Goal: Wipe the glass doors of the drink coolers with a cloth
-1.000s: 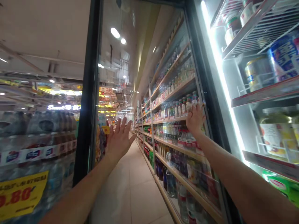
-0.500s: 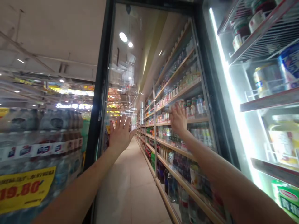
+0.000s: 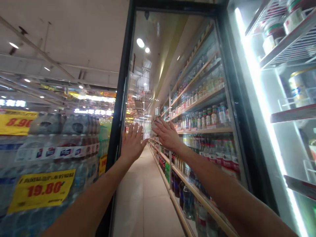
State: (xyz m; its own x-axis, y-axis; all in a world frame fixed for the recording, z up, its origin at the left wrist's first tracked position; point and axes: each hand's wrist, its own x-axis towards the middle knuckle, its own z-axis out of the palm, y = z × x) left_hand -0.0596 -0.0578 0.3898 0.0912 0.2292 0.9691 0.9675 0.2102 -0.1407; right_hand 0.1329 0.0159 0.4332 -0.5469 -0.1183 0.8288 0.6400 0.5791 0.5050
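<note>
A tall glass door [image 3: 158, 75] with a dark frame stands open in front of me. My left hand [image 3: 132, 144] lies flat near its left edge, fingers spread and holding nothing. Against the pane, my right hand [image 3: 169, 134] presses a crumpled pale cloth [image 3: 155, 125], its fingers stretched over it. The cloth is partly hidden by the fingers and slightly blurred. Both forearms reach up from the lower corners of the view.
On the right is a lit cooler with wire shelves [image 3: 293, 113] holding cans and jars. Shrink-wrapped bottle packs [image 3: 61, 148] with a yellow price sign [image 3: 43, 191] are stacked at left. Rows of bottles on shelves [image 3: 204, 130] and an aisle floor [image 3: 145, 197] show in the glass.
My right hand has swept left across the glass with the cloth, closer to my left hand. The left hand stays flat near the left edge. The view has turned slightly left.
</note>
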